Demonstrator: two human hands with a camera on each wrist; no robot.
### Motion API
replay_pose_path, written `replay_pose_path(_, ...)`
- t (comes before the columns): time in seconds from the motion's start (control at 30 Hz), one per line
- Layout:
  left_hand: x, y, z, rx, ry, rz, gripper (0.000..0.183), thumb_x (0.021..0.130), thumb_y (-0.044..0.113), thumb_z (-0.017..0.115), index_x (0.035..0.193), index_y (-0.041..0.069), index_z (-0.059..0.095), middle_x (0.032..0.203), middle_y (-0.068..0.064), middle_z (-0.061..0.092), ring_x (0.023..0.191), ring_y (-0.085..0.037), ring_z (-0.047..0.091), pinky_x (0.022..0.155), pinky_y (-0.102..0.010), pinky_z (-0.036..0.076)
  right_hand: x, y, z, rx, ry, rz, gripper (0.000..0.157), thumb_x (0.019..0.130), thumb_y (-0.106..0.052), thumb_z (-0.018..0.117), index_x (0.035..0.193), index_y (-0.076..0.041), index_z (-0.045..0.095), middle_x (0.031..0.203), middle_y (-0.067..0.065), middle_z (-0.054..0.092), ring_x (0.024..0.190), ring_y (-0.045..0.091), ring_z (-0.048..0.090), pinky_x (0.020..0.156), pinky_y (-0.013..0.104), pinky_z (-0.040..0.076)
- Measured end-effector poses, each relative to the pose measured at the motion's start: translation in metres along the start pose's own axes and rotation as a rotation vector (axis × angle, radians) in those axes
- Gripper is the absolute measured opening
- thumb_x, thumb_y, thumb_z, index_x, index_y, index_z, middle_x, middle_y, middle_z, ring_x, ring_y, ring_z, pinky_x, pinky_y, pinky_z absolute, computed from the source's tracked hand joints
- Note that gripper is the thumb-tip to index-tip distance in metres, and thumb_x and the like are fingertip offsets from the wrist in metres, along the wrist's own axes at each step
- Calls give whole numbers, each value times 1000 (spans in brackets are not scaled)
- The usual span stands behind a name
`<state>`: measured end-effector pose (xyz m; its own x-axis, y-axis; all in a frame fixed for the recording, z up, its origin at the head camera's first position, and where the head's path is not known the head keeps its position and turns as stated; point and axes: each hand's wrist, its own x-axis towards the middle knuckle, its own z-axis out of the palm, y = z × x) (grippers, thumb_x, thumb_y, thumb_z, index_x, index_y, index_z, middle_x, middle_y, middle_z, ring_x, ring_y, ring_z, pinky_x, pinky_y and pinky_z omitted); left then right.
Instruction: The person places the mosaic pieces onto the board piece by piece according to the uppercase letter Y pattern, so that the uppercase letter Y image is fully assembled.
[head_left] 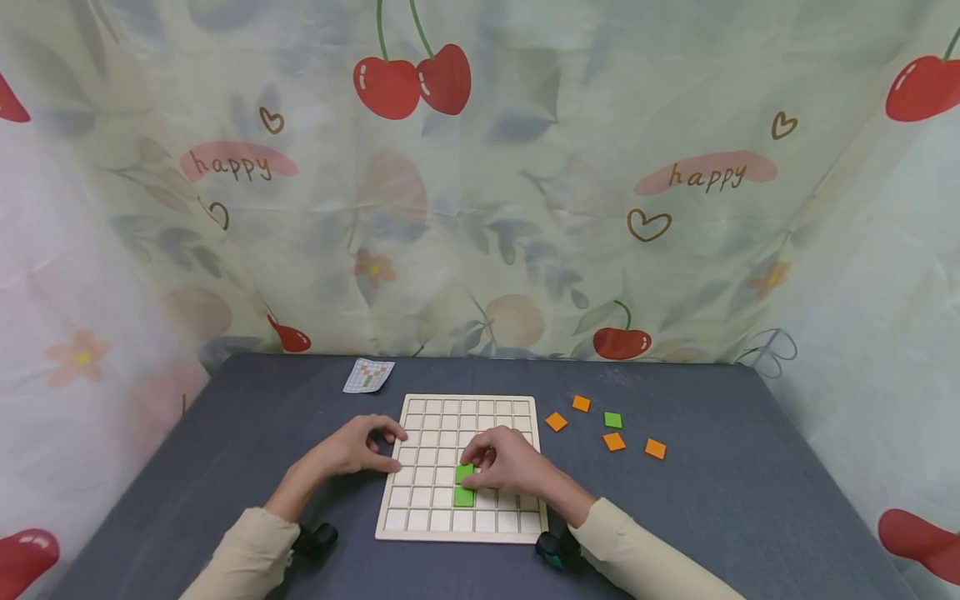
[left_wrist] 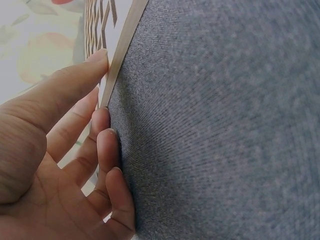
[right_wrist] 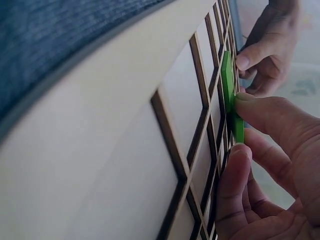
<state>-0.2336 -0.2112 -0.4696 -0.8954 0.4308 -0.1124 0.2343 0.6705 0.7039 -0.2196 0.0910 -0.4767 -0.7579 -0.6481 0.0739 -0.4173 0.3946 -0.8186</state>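
Observation:
My right hand (head_left: 510,463) pinches a green square tile (head_left: 464,472) between thumb and fingers, over the middle of a pale wooden grid board (head_left: 420,521). In the right wrist view, this held tile (right_wrist: 238,127) stands slightly tilted against the grid. Just nearer to me, a second green tile (head_left: 463,497) lies in a cell; its far edge is close to my right thumb. My left hand (head_left: 358,447) rests at the board's left edge, thumb and fingers spread apart along it. In the left wrist view, the thumb (left_wrist: 82,77) touches the board's rim, with the other fingers loosely bent beside it.
Right of the board, several orange tiles (head_left: 614,442) and one green tile (head_left: 612,420) lie scattered on the dark cloth-covered table (head_left: 720,500). A small card with a printed coloured grid (head_left: 368,376) lies behind the board's left corner. A patterned curtain (head_left: 480,208) encloses the table.

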Motion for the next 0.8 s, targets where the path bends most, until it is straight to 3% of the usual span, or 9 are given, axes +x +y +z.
replay_pose_path(0.8, 1, 1, -2, -16, -12, 13, 35, 80, 12, 89, 110, 7, 70, 98, -4, 57, 90, -21, 51, 77, -36, 44, 0, -2, -3, 44, -21, 8, 18, 84, -12, 85, 99, -7, 77, 90, 4, 70, 77, 15, 63, 71, 29, 52)
